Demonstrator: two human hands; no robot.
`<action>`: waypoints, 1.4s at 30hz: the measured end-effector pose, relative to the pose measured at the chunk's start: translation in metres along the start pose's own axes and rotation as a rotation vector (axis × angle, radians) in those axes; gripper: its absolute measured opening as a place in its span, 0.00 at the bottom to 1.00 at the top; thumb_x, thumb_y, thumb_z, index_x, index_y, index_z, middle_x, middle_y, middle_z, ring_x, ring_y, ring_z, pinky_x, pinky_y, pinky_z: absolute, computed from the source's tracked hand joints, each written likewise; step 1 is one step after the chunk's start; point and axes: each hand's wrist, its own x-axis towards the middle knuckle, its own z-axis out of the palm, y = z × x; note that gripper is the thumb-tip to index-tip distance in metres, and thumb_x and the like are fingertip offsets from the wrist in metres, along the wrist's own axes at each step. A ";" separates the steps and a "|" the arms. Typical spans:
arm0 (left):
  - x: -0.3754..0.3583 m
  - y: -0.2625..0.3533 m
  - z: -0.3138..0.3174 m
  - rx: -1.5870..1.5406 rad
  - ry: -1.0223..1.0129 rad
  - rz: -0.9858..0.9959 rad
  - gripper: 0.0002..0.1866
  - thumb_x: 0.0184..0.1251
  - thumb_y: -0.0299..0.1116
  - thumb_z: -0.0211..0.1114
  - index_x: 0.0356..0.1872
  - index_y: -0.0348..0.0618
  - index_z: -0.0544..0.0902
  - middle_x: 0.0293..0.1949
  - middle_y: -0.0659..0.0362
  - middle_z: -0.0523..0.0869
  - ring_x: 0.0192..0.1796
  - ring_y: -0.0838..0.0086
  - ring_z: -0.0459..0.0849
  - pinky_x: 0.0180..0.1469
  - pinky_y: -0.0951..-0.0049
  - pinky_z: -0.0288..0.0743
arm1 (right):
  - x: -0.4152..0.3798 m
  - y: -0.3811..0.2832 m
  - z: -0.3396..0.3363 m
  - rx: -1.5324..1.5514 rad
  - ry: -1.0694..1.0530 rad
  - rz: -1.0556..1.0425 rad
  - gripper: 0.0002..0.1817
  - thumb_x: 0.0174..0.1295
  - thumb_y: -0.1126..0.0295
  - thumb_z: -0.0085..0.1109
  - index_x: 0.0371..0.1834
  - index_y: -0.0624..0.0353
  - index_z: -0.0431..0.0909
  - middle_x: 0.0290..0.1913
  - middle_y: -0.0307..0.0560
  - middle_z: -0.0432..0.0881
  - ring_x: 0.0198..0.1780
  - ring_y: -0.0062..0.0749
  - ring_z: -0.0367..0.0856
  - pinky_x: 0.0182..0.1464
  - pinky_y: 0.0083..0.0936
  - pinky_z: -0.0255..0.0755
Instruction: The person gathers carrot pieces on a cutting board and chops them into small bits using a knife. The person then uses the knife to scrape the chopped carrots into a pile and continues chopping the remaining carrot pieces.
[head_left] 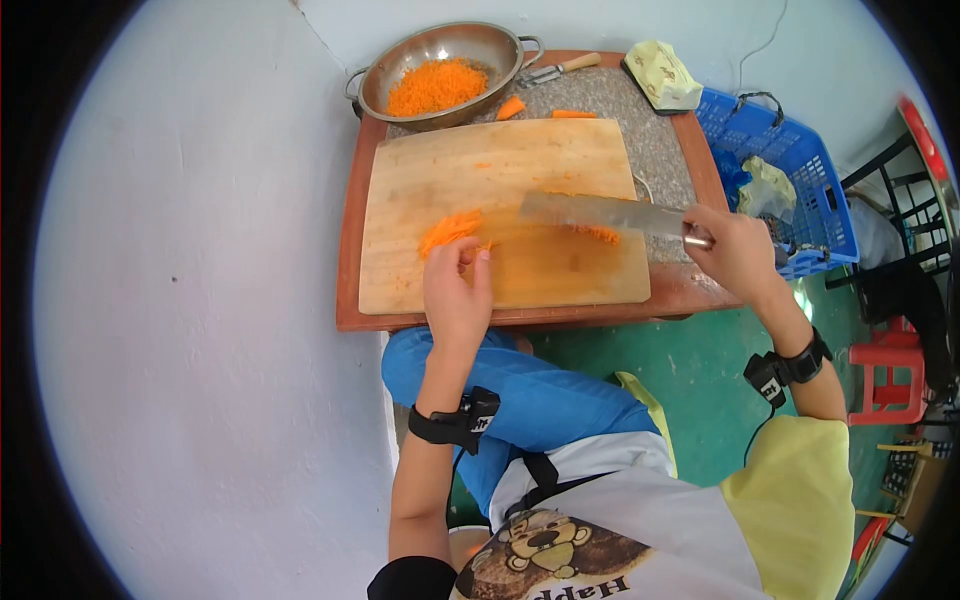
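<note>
Right hand (738,250) closed on knife (600,212) handle, blade lying flat across cutting board (520,160). Left hand (457,295), fingers curled narrow, touching shredded carrot (450,230) near board's front edge. Steel bowl (440,72) at table's far left corner.

Bare-handed — left hand (457,295), right hand (738,252). Black strap with a small device on each wrist. Blue trousers, yellow short sleeve, white apron with black straps — cartoon bear print and lettering.

Board's near half (560,280) lies open; knife (600,212) and perhaps bowl (440,70) block beyond.
</note>
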 end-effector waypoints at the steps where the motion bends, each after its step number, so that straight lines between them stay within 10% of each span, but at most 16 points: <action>1: 0.003 -0.002 0.004 -0.006 0.099 0.029 0.06 0.61 0.29 0.62 0.34 0.36 0.81 0.26 0.56 0.78 0.29 0.70 0.77 0.35 0.73 0.72 | -0.003 0.003 0.001 -0.001 0.003 0.000 0.08 0.48 0.71 0.61 0.30 0.59 0.76 0.20 0.47 0.77 0.22 0.45 0.75 0.24 0.35 0.65; 4: 0.016 0.004 0.002 -0.112 -0.028 -0.077 0.10 0.61 0.32 0.63 0.39 0.37 0.81 0.33 0.53 0.79 0.37 0.66 0.78 0.41 0.69 0.72 | -0.013 0.014 0.005 -0.229 0.139 -0.221 0.14 0.42 0.72 0.61 0.36 0.55 0.75 0.21 0.41 0.75 0.24 0.37 0.75 0.26 0.31 0.66; 6: 0.020 0.020 0.015 0.263 -0.134 0.289 0.21 0.63 0.43 0.61 0.52 0.41 0.77 0.51 0.46 0.75 0.54 0.56 0.73 0.54 0.58 0.66 | -0.017 0.017 0.010 -0.303 0.217 -0.297 0.17 0.39 0.73 0.60 0.37 0.54 0.76 0.22 0.38 0.72 0.26 0.32 0.75 0.28 0.28 0.65; 10: 0.011 0.065 0.044 0.405 -0.568 0.473 0.36 0.62 0.64 0.50 0.69 0.60 0.63 0.72 0.40 0.46 0.73 0.43 0.42 0.68 0.41 0.38 | -0.020 0.021 0.017 -0.336 0.250 -0.328 0.18 0.39 0.73 0.57 0.39 0.55 0.76 0.22 0.36 0.71 0.25 0.30 0.72 0.27 0.27 0.64; 29: 0.023 0.038 0.075 0.480 -0.612 0.216 0.34 0.67 0.62 0.43 0.67 0.54 0.67 0.73 0.41 0.37 0.74 0.45 0.32 0.67 0.38 0.27 | -0.036 0.037 0.010 -0.400 0.317 -0.261 0.20 0.40 0.70 0.58 0.42 0.57 0.77 0.23 0.36 0.70 0.24 0.27 0.71 0.28 0.24 0.62; 32: 0.032 0.020 0.072 0.414 -0.410 0.197 0.29 0.69 0.57 0.44 0.61 0.48 0.74 0.71 0.40 0.51 0.73 0.48 0.46 0.67 0.37 0.30 | -0.038 0.039 0.003 -0.385 0.319 -0.213 0.19 0.39 0.69 0.61 0.40 0.57 0.77 0.22 0.37 0.72 0.24 0.29 0.72 0.28 0.26 0.63; 34: 0.046 0.014 0.061 0.350 -0.364 0.056 0.23 0.69 0.49 0.50 0.47 0.39 0.81 0.60 0.42 0.70 0.65 0.52 0.65 0.65 0.44 0.52 | -0.039 0.043 -0.001 -0.367 0.319 -0.185 0.18 0.39 0.68 0.63 0.38 0.56 0.78 0.22 0.38 0.73 0.24 0.30 0.73 0.28 0.27 0.63; 42: 0.048 -0.003 0.028 0.066 -0.216 0.129 0.14 0.61 0.36 0.62 0.42 0.37 0.83 0.39 0.48 0.80 0.42 0.56 0.79 0.45 0.65 0.73 | 0.012 0.020 0.017 -0.039 0.142 0.374 0.08 0.49 0.66 0.63 0.35 0.48 0.79 0.27 0.46 0.83 0.30 0.46 0.81 0.29 0.37 0.73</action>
